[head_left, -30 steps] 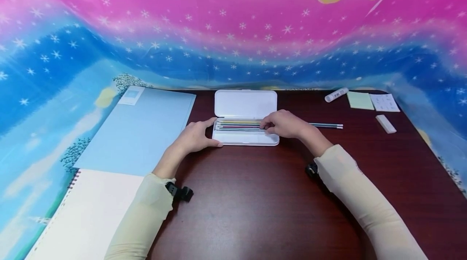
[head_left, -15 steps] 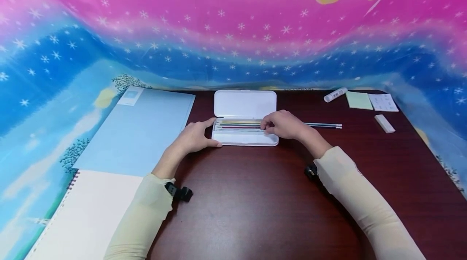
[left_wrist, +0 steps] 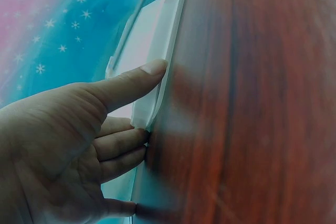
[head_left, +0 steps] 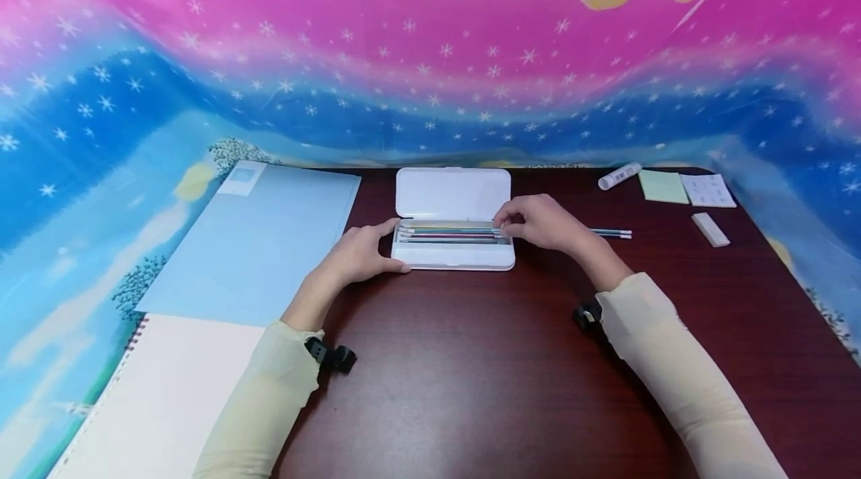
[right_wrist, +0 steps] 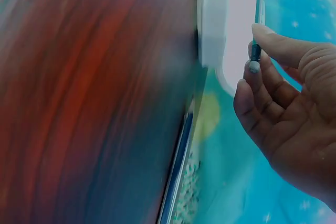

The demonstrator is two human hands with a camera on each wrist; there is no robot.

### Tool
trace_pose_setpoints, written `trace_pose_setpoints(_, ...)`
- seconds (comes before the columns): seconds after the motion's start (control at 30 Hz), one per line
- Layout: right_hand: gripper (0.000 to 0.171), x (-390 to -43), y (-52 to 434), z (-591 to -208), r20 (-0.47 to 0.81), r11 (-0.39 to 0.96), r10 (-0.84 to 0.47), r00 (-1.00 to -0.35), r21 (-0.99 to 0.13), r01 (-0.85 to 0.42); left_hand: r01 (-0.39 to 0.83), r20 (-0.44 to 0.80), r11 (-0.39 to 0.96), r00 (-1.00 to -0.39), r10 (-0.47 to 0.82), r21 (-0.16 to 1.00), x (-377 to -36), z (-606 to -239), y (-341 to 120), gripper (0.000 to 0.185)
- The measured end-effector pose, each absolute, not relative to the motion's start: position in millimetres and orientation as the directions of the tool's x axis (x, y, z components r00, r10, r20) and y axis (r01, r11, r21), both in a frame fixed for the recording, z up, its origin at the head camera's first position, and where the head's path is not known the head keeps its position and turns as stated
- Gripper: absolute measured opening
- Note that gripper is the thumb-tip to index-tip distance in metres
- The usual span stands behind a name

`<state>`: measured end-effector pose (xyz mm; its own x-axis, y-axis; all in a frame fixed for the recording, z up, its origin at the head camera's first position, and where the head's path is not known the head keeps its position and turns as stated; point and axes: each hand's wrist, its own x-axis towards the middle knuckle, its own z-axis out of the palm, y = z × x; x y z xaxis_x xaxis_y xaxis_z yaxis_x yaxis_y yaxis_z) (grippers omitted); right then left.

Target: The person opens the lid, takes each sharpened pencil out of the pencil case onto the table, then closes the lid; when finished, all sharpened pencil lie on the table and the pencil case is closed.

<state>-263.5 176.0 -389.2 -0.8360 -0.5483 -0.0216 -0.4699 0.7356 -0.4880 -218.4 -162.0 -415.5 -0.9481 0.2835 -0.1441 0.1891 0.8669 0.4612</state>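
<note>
On the far left of the dark table (head_left: 471,374) there's a light blue folder (head_left: 255,240) over a spiral notebook (head_left: 155,397). The left hand (head_left: 359,251) steadies the open white pencil case (head_left: 452,258) at its left end, thumb and fingers relaxed against it. Mid-table, the right hand (head_left: 545,223) pinches a pencil (right_wrist: 257,19) over the case's right end. Further right: two loose pencils (head_left: 610,234), glue stick (head_left: 619,175), sticky notes (head_left: 663,186), eraser (head_left: 711,229).

Work surface and backdrop

Dark reddish-brown wooden table (head_left: 471,374), glossy, evenly lit. Behind and beside it hangs a pink-to-blue fabric backdrop (head_left: 430,53) printed with white snowflakes.
</note>
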Motion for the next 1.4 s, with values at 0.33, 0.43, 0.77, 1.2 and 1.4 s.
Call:
trace_pose_setpoints(0.33,0.014,-262.0,222.5,-389.1,0.057,0.753,-0.475,-0.878,-0.489,-0.44,0.189,-0.14,0.861,-0.948,0.285,0.472,-217.5,-416.0,-161.4,0.097)
trace_pose_setpoints(0.43,0.014,-260.4,236.8,-387.3,0.071,0.766,-0.439,-0.896,-0.493,-0.414,0.203,-0.126,0.861,-0.948,0.292,0.467,-218.3,-415.5,-161.7,0.096)
trace_pose_setpoints(0.77,0.015,-252.0,285.4,-386.5,0.045,0.778,-0.322,-0.946,-0.556,-0.291,0.204,-0.13,0.864,-0.947,0.293,0.461,-219.1,-414.7,-163.1,0.097)
trace_pose_setpoints(1.2,0.016,-238.6,333.9,-394.2,0.031,0.81,-0.228,-0.973,-0.549,-0.207,0.204,-0.13,0.862,-0.947,0.294,0.463,-218.2,-413.9,-162.7,0.098)
trace_pose_setpoints(1.4,0.017,-233.5,349.1,-397.6,0.006,0.831,-0.194,-0.981,-0.53,-0.168,0.199,-0.137,0.862,-0.946,0.293,0.467,-218.6,-414.3,-162.6,0.097)
